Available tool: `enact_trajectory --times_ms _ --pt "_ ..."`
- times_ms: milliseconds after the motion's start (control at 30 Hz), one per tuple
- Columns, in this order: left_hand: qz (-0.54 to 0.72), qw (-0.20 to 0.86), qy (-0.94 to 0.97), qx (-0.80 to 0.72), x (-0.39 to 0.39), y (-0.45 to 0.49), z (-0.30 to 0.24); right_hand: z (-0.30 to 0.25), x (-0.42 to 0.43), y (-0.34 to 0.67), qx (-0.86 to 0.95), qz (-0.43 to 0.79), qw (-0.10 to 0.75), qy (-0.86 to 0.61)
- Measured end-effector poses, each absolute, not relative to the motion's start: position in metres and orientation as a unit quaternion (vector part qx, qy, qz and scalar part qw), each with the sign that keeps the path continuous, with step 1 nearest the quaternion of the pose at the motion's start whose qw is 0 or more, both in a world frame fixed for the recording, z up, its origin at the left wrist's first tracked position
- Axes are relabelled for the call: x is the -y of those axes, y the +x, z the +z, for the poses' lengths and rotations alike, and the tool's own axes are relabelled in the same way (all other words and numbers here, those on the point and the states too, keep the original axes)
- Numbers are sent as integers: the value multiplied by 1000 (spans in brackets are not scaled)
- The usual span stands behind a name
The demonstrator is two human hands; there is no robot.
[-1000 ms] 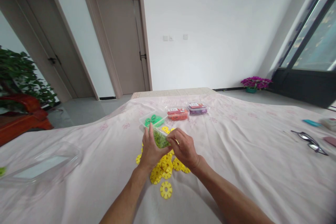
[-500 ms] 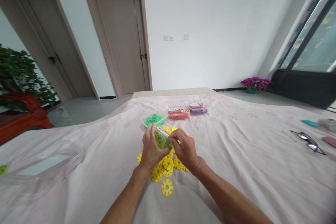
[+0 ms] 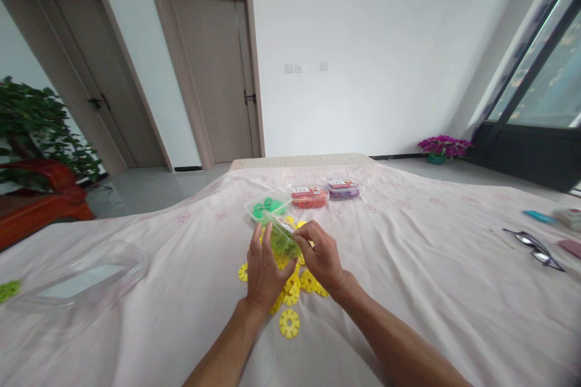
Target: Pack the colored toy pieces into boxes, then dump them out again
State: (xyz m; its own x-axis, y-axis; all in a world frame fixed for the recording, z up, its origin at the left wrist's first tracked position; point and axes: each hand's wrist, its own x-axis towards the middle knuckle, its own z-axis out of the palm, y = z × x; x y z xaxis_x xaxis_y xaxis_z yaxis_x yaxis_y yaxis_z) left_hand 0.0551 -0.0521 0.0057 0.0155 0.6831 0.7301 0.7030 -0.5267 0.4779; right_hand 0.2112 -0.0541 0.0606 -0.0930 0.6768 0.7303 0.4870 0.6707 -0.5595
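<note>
Between my hands a clear plastic box (image 3: 284, 244) of light green pieces is held tilted, a printed label on its lid. My left hand (image 3: 264, 266) grips the box's left side and bottom, thumb underneath. At its right edge my right hand (image 3: 320, 254) pinches the lid's rim, which seems partly lifted. Below lie several yellow notched discs (image 3: 289, 323) in a loose heap, partly hidden by my hands. Just behind stands an uncovered clear box (image 3: 249, 210) with green notched discs (image 3: 269, 205) in it.
Lidded boxes of orange pieces (image 3: 308, 197) and purple pieces (image 3: 342, 189) stand at the back. A large clear container (image 3: 86, 284) lies left, near a light green piece (image 3: 9, 290). Glasses (image 3: 534, 248) and a blue item (image 3: 539, 216) lie right on the pale cloth (image 3: 408, 290).
The lid of the light green box has risen a little at its far left side, and the box has tilted slightly. My hands keep nearly the same place.
</note>
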Motion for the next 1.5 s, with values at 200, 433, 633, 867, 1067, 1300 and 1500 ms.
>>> enact_trajectory --times_ms 200,433,633,867,1067,1300,1500 --pt "-509 71 -748 420 58 53 14 60 56 212 754 67 524 -392" --pt "-474 132 -761 423 59 46 22 62 57 212 754 48 521 -398" --pt "-483 171 -750 420 61 49 27 62 59 211 774 15 508 -379" --pt "-476 117 -788 372 60 48 26 57 55 213 798 -89 484 -347" --pt "-494 106 -776 379 66 55 21 57 49 221 802 -122 473 -344" --pt "-487 74 -799 345 68 55 14 68 24 263 677 -142 591 -415" --pt "-485 30 -793 367 66 52 11 62 -5 318 485 -78 669 -558"
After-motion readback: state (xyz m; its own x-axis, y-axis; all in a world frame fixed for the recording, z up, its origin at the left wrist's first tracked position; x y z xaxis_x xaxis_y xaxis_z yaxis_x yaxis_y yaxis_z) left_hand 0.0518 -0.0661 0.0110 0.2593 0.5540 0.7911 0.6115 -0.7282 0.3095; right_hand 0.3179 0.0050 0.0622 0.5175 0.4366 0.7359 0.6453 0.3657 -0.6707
